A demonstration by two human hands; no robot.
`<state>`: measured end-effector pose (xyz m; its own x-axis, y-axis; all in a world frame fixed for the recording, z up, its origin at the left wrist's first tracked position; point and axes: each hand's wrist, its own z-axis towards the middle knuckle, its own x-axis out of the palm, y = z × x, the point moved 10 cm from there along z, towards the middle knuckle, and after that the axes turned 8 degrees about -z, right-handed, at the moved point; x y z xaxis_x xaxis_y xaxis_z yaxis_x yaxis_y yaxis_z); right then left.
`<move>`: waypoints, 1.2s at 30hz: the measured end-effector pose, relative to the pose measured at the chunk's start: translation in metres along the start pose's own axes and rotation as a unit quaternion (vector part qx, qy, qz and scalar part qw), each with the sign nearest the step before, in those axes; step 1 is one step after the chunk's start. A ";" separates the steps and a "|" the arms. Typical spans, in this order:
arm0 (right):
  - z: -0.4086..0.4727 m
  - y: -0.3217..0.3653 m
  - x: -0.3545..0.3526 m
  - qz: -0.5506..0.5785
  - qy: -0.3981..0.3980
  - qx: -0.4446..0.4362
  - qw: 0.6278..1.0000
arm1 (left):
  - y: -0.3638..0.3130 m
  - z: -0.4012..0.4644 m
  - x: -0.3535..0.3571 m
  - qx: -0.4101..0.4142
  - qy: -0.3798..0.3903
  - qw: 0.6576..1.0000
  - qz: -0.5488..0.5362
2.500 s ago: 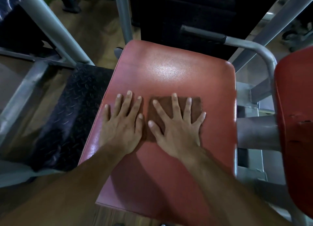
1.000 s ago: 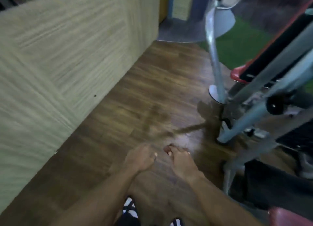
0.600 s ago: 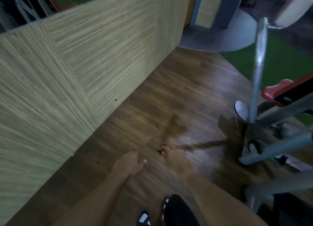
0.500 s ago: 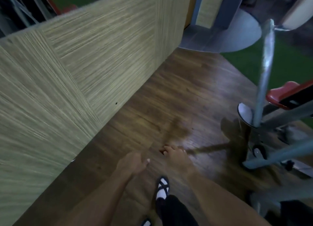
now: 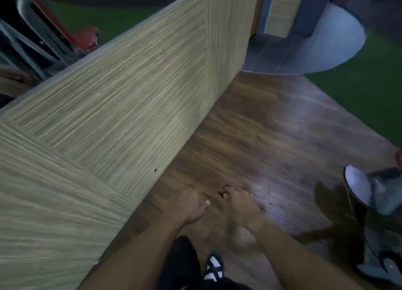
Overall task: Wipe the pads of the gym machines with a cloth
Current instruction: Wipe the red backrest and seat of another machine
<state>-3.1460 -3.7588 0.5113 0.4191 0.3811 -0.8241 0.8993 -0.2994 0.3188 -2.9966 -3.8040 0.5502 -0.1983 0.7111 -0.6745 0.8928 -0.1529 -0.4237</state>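
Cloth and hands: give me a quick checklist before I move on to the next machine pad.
1. Cloth in grip: cannot tell; the right hand has curled fingers, but no cloth clearly shows.
2. Left hand free: cannot tell; it is blurred.
3. Pad within reach: not ok; the red pad lies beyond the wooden partition.
4. Path ahead: ok; the wooden floor shows no obstacle.
5. Clear of the machine base: ok; it stands off to the right.
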 end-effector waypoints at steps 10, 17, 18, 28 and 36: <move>0.200 -0.090 -0.112 0.045 -0.018 0.088 0.995 | -0.090 0.245 -0.112 0.065 0.052 0.995 0.063; 0.291 -0.175 -0.223 0.106 -0.075 0.159 0.979 | -0.199 0.406 -0.173 0.112 0.141 0.974 0.141; 0.307 -0.194 -0.234 0.117 -0.084 0.169 0.975 | -0.222 0.428 -0.180 0.125 0.142 0.967 0.170; 0.458 -0.377 -0.372 0.142 -0.087 0.238 0.957 | -0.441 0.636 -0.225 0.185 0.176 0.942 0.217; 0.527 -0.539 -0.496 0.196 -0.138 0.330 0.913 | -0.626 0.782 -0.238 0.238 0.209 0.914 0.255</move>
<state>-3.9041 -4.2474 0.5013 0.5628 -0.0763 -0.8231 0.3781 -0.8617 0.3383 -3.8241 -4.4144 0.5034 0.4543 0.6492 -0.6100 0.5293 -0.7475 -0.4014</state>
